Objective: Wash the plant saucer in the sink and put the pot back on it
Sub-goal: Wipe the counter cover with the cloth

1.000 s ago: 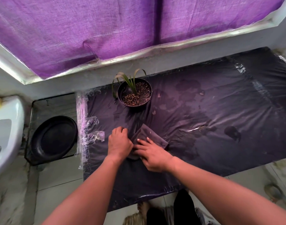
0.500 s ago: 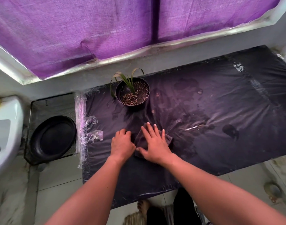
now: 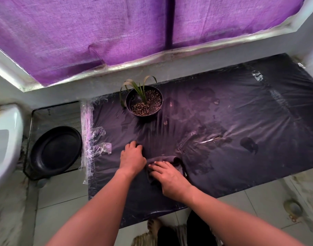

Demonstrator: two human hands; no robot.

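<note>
Both hands work a crumpled dark cloth [image 3: 167, 159] on the black plastic-wrapped tabletop [image 3: 258, 112], so the step in hand looks like wiping up the wet patches where the pot stands, not the washing itself. The right hand [image 3: 167, 176] lies flat on the cloth with fingers spread and straight, pressing it down. The left hand [image 3: 132, 158] rests beside it with fingers curled under; whether they pinch the cloth's edge or the plastic I cannot tell.

The round black plastic saucer [image 3: 56, 151] sits well to the left on a low dark mesh stand [image 3: 51, 112], between the table and the white ceramic sink [image 3: 6, 139]. The small black pot with a thin green plant [image 3: 144, 102] stands bare on the far part of the table.

Next, I judge, the saucer must come across to the table and the pot be lifted onto it. The table's left edge carries loose clear tape flaps [image 3: 100, 146] that could snag; the right side offers wide room.
</note>
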